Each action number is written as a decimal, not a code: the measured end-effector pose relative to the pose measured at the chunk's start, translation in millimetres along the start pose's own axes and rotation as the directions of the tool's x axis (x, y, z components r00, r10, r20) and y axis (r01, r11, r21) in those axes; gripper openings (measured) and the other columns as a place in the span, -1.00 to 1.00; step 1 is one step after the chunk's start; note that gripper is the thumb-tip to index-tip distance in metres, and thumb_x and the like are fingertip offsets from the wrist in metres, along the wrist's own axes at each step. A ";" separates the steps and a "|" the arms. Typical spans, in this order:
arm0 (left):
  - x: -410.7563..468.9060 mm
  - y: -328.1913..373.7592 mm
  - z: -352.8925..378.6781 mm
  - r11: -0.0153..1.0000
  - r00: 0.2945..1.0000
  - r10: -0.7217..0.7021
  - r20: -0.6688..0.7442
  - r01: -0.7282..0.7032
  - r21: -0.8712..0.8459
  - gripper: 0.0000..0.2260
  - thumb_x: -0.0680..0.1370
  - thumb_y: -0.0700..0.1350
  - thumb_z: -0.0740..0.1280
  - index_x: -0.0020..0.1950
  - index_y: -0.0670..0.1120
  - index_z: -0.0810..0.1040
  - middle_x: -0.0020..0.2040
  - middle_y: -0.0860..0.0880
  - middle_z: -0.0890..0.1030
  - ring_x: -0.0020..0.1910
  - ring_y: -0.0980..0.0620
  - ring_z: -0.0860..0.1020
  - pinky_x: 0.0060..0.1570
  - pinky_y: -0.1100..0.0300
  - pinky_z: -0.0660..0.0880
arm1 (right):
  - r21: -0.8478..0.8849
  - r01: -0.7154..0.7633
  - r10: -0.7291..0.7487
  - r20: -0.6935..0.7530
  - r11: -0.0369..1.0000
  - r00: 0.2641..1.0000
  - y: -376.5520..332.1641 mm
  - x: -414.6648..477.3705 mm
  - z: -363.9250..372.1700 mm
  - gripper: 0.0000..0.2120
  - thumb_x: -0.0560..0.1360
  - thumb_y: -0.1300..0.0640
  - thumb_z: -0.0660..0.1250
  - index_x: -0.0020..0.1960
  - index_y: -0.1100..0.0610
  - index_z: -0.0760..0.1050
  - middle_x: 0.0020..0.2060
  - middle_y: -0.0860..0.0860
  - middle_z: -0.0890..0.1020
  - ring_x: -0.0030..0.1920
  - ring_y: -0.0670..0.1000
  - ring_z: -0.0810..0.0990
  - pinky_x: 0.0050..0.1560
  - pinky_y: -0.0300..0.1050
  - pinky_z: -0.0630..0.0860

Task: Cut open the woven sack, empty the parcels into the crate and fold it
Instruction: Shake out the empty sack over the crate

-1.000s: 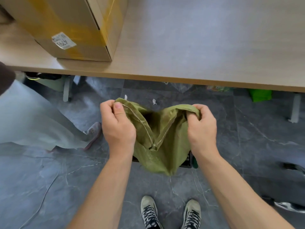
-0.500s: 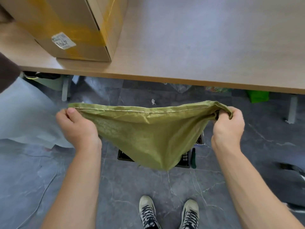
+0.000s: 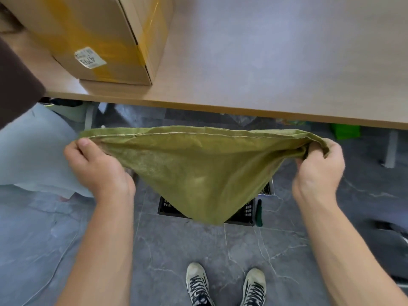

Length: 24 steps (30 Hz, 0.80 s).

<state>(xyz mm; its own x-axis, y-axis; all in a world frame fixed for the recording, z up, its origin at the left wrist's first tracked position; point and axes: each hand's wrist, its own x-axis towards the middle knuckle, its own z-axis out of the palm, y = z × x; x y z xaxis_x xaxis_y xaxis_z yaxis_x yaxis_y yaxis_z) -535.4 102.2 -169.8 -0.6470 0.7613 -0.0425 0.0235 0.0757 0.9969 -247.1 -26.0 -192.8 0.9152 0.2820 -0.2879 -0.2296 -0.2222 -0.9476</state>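
An olive-green woven sack [image 3: 198, 168] hangs stretched wide between my hands, its stitched top edge level and its lower part sagging to a point. My left hand [image 3: 97, 166] pinches the sack's left corner. My right hand [image 3: 320, 171] grips the bunched right corner. Below the sack, a black slotted crate [image 3: 245, 214] stands on the floor, mostly hidden by the fabric. Its contents do not show.
A wooden table [image 3: 276, 62] runs across the top, with a taped cardboard box [image 3: 99, 38] at its left. Another person's pale trouser leg [image 3: 33, 155] is at the left. A green-handled tool [image 3: 258, 214] lies beside the crate. My shoes [image 3: 225, 286] stand on the grey floor.
My hands have pulled apart from close together, drawing the sack's mouth flat and taut. Over the last half second the spread has stayed nearly the same.
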 end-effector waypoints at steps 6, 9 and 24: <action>-4.9 9.0 3.2 0.997 0.999 -0.034 0.030 0.036 -0.063 -0.78 0.65 -0.14 0.08 -0.19 -0.03 0.33 -0.31 0.08 0.36 -0.43 0.22 0.33 -0.30 0.28 0.34 | -0.030 0.027 -0.027 0.018 0.999 0.999 0.0 -9.2 -2.9 -0.76 0.58 0.20 0.16 -0.07 -0.13 0.45 -0.04 -0.02 0.59 0.01 0.00 0.58 0.09 -0.02 0.58; -6.8 8.1 9.1 0.992 0.992 -0.088 0.086 0.095 -0.082 -0.77 0.65 -0.14 0.08 -0.22 -0.01 0.33 -0.29 0.08 0.38 -0.39 0.19 0.35 -0.23 0.21 0.38 | -0.116 0.058 -0.049 0.075 0.992 0.996 -1.4 -12.2 4.6 -0.79 0.60 0.19 0.15 -0.06 -0.10 0.44 -0.08 -0.03 0.58 -0.07 -0.04 0.55 0.06 0.03 0.60; -51.9 42.4 31.8 0.994 0.987 -0.048 0.151 0.062 -0.093 -0.75 0.66 -0.16 0.08 -0.20 0.00 0.35 -0.30 0.09 0.37 -0.47 0.28 0.34 -0.35 0.40 0.34 | -0.181 0.139 -0.099 0.214 0.973 0.972 -21.3 -42.5 16.0 -0.85 0.62 0.19 0.15 0.08 0.02 0.46 -0.14 -0.12 0.53 -0.14 -0.13 0.50 -0.22 -0.26 0.41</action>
<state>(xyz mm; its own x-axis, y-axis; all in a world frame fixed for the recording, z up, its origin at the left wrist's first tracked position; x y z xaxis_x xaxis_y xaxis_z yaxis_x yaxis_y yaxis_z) -476.6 86.4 -127.4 -0.5249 0.8453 -0.0999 -0.0875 0.0631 0.9942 -286.4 -18.3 -162.6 0.8411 0.4962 -0.2154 -0.0359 -0.3462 -0.9375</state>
